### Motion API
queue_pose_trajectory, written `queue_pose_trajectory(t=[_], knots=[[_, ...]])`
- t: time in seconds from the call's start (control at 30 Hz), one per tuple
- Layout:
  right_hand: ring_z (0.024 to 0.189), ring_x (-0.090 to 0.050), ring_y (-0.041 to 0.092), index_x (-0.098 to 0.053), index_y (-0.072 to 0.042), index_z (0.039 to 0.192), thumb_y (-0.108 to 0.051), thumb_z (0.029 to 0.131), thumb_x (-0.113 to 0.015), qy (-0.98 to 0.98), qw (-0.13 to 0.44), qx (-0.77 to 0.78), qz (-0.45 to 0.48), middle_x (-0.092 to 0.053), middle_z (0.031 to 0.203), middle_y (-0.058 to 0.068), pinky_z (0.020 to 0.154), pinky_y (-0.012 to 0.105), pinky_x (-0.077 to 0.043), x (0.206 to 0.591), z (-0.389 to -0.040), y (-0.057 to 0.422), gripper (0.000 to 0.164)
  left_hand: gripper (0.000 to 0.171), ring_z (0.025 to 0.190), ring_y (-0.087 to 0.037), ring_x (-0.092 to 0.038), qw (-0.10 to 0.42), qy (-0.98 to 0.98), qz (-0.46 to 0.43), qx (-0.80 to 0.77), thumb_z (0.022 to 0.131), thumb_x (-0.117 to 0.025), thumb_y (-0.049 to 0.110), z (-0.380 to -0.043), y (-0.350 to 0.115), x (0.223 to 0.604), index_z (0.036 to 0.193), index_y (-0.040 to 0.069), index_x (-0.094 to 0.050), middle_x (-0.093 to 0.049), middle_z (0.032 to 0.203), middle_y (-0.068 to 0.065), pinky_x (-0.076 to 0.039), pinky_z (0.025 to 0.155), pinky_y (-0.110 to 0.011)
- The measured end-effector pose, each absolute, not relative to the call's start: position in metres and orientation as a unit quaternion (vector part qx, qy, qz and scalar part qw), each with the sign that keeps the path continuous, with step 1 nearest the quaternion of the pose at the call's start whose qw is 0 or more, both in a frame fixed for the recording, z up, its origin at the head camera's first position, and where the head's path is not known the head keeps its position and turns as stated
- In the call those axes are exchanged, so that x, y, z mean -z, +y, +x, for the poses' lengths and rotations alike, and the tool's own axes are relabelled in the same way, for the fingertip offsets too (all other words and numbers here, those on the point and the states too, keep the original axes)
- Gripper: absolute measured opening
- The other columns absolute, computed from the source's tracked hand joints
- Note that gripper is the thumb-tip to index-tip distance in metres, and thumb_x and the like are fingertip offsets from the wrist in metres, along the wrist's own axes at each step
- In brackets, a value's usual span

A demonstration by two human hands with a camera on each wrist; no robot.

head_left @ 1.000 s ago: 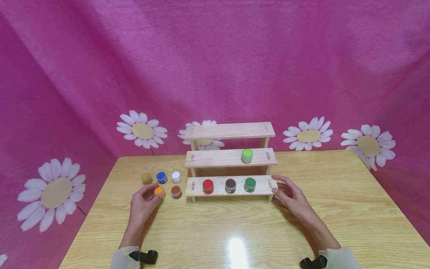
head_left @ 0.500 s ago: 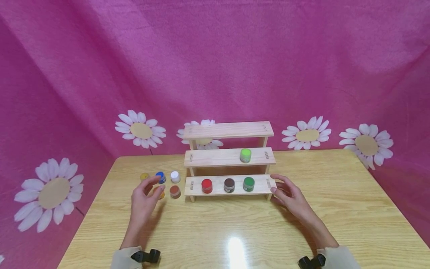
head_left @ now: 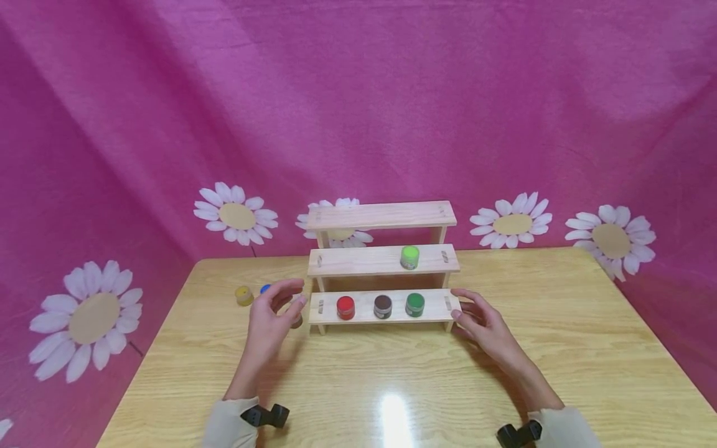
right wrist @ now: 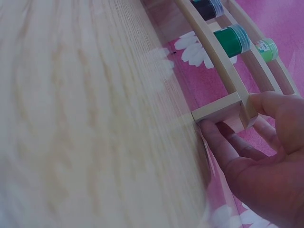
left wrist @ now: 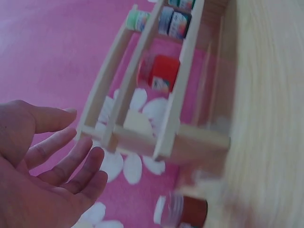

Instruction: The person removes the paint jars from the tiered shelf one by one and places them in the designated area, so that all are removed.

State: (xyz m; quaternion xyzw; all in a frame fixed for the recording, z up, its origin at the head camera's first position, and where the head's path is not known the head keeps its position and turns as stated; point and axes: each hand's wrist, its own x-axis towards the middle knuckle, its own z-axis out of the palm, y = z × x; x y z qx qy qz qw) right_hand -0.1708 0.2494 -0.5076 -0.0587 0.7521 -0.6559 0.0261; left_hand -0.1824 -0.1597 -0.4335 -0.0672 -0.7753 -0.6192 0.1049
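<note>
A three-tier wooden stand (head_left: 381, 218) is at the centre of the table. Red (head_left: 345, 308), dark brown (head_left: 383, 307) and green (head_left: 415, 305) paint jars line its lowest shelf; a light green jar (head_left: 410, 257) sits on the middle one. My left hand (head_left: 269, 326), fingers apart and holding nothing, hovers over the jars left of the stand. Beneath it a reddish-brown jar (left wrist: 194, 211) shows in the left wrist view, a white lid (left wrist: 159, 210) behind it. The orange jar is hidden. My right hand (head_left: 487, 330) grips the lowest shelf's right end, thumb on the board.
An ochre jar (head_left: 243, 295) and a partly covered blue jar (head_left: 266, 289) stand farther left on the wooden table (head_left: 448, 386). A pink cloth with daisies (head_left: 358, 99) hangs behind the table and along its sides.
My left hand has let go of the orange jar, lifted off it and moved right towards the reddish-brown and white jars. My right hand stays on the stand.
</note>
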Motion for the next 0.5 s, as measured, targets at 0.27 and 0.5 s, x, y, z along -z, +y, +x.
queue_pose_trajectory(t=[0.27, 0.5], knots=[[0.114, -0.061, 0.01, -0.043, -0.007, 0.152, -0.022, 0.105, -0.062, 0.761, 0.033, 0.647, -0.047, -0.05, 0.142, 0.03, 0.095, 0.033, -0.057, 0.505, -0.17, 0.25, 0.053, 0.033, 0.118, -0.034, -0.064, 0.116, -0.769, -0.092, 0.622, 0.092, -0.076, 0.002, -0.19, -0.136, 0.424, 0.124, 0.001, -0.069, -0.069, 0.123, -0.019, -0.054, 0.102, -0.038], [0.114, -0.061, 0.007, -0.042, -0.006, 0.152, -0.021, 0.105, -0.061, 0.758, 0.034, 0.649, -0.057, -0.05, 0.142, 0.031, 0.095, 0.032, -0.057, 0.505, -0.171, 0.25, 0.053, 0.034, 0.118, -0.037, -0.063, 0.109, -0.753, -0.122, 0.637, 0.092, -0.075, 0.001, -0.196, -0.116, 0.42, 0.125, -0.002, -0.068, -0.068, 0.123, -0.022, -0.05, 0.108, -0.048]])
